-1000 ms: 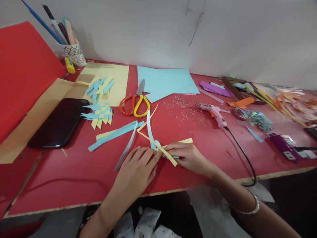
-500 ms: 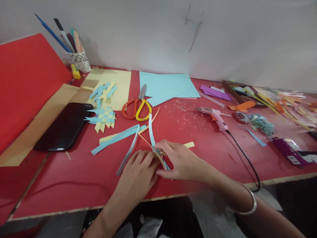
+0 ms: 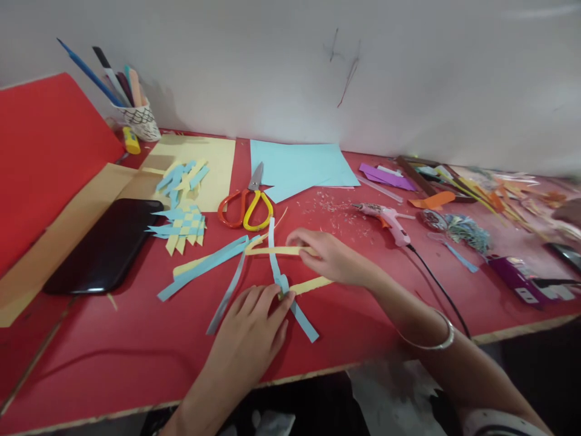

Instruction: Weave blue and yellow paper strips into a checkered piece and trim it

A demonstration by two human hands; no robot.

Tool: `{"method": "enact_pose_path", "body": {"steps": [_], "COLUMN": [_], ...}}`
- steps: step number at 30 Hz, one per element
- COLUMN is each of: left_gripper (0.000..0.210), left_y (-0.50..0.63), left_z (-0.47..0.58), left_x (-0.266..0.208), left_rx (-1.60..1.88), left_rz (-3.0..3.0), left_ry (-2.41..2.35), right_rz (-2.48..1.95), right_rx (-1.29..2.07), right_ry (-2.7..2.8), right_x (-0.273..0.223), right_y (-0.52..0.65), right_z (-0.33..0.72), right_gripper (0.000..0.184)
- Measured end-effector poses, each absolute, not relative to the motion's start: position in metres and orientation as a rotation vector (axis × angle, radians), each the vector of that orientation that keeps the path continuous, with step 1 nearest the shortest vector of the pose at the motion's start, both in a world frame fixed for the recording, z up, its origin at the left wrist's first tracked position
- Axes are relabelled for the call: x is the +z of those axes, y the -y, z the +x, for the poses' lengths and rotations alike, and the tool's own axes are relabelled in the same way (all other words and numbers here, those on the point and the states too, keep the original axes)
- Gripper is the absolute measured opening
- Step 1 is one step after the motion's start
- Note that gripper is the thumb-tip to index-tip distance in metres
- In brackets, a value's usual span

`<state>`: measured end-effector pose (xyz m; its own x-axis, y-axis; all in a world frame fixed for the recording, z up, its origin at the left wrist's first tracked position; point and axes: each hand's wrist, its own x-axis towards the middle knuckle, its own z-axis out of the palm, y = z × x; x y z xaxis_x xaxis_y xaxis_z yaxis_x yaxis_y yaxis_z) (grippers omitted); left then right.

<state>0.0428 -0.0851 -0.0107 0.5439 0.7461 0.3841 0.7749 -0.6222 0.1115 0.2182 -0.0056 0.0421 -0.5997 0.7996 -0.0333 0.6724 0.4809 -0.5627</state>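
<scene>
My left hand rests low over the table, its fingertips holding down a folded blue paper strip where it crosses a yellow one. One blue end sticks out toward the front edge. Between the thumb and fingers of my right hand is the end of a yellow paper strip, raised and stretching left across the blue strip. Another yellow strip runs right from the crossing, under my right hand. Loose blue strips lie to the left.
Scissors lie beyond the strips, before a blue sheet. A woven paper piece and black phone are at left. A pink glue gun with a trailing cord lies right, near a purple box.
My right hand has moved up and away from the crossing, drawing the yellow strip out nearly straight. My left hand stays at the crossing. The view has shifted slightly.
</scene>
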Motion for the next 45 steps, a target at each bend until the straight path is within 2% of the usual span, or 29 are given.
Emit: {"method": "enact_pose_path", "body": {"steps": [4,10,15,25,32,40,45], "left_gripper": [0.036,0.036,0.037,0.039,0.038,0.040,0.038], "left_y": [0.085,0.085,0.086,0.086,0.085,0.085,0.085], "left_z": [0.041,0.040,0.041,0.040,0.040,0.041,0.041], "left_x": [-0.012,-0.014,-0.014,-0.016,-0.013,-0.012,-0.012], "left_rx": [-0.590,-0.598,-0.613,-0.569,-0.613,-0.608,-0.630], "left_rz": [-2.707,-2.730,-2.715,-2.753,-2.731,-2.736,-2.724], "left_ry": [1.351,1.343,1.350,1.387,1.344,1.368,1.373], "right_rz": [-1.334,-1.437,-1.385,-1.285,-1.243,-1.326,-1.356], "right_rx": [0.531,0.411,0.210,0.362,0.317,0.426,0.436], "right_ry": [2.565,2.612,2.671,2.598,2.563,2.507,2.525], "right_x": [0.035,0.024,0.022,0.017,0.007,0.008,0.009], "right_y": [-0.019,-0.039,-0.048,-0.056,-0.059,-0.058,-0.059], "right_z": [0.215,0.204,0.194,0.193,0.197,0.198,0.197], "right_gripper": [0.024,0.038,0.039,0.028,0.020,0.017,0.023]}}
